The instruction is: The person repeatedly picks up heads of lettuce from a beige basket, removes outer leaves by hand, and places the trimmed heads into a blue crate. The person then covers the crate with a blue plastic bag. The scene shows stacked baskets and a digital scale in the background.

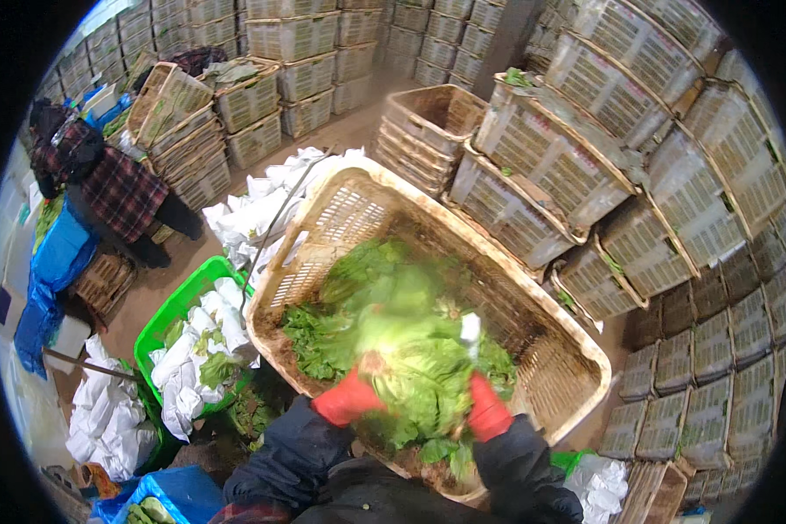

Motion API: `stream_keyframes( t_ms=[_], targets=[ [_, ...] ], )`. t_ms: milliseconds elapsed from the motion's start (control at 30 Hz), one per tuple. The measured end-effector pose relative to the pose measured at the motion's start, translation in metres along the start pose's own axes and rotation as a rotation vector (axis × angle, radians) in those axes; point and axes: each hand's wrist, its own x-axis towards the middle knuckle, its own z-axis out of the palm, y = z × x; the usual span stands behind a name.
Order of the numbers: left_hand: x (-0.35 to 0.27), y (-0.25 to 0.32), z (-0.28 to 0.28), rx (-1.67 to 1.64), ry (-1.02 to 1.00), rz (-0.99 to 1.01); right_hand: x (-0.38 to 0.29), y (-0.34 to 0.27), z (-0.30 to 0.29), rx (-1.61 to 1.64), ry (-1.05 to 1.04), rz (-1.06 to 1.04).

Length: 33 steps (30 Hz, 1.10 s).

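Note:
My left hand (350,401), in a red glove, presses against the left side of a blurred bunch of leafy green lettuce (409,367). On its right side is my right hand (489,407), gloved in red too, so the lettuce is held between both hands. They are over the near part of a large, dirty plastic crate (583,347) with slotted ends. More green lettuce (367,268) lies in the crate beneath and beyond. A small white object (470,327) shows close to the held leaves. My fingertips are mostly hidden by the leaves.
Left of the crate, a green basket (154,314) holds white bags and loose leaves. White bags (105,419) and a blue-lined container (170,491) lie nearer. Stacked plastic crates (550,164) stand at the right and back. Another person (105,177) in plaid bends at the upper left.

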Motion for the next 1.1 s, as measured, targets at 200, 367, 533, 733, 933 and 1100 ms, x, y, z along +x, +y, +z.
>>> stream_keyframes(
  t_ms=[200, 367, 533, 733, 933, 1100],
  targets=[
    [-0.037, 0.025, 0.035, -0.695, -0.094, -0.328, -0.062, -0.035, 0.002, -0.647, 0.433, -0.569],
    [-0.054, 0.058, 0.059, -0.97, -0.225, -0.695, -0.138, -0.073, 0.005, -1.64, -0.115, -0.882],
    [-0.065, 0.043, 0.061, -0.86, -0.235, -0.781, -0.145, -0.077, 0.019, -1.816, -0.108, -0.734],
    [-0.08, 0.007, 0.068, -1.061, 0.03, -0.758, -0.076, -0.102, -0.009, -1.496, 0.091, -0.289],
    [-0.04, -0.002, 0.058, -0.7, 0.148, -0.632, -0.052, -0.066, -0.009, -0.953, -0.093, -0.696],
    [-0.026, -0.01, 0.056, -0.7, 0.125, -0.612, -0.004, -0.072, -0.036, 0.192, -0.069, 0.006]
  ],
)
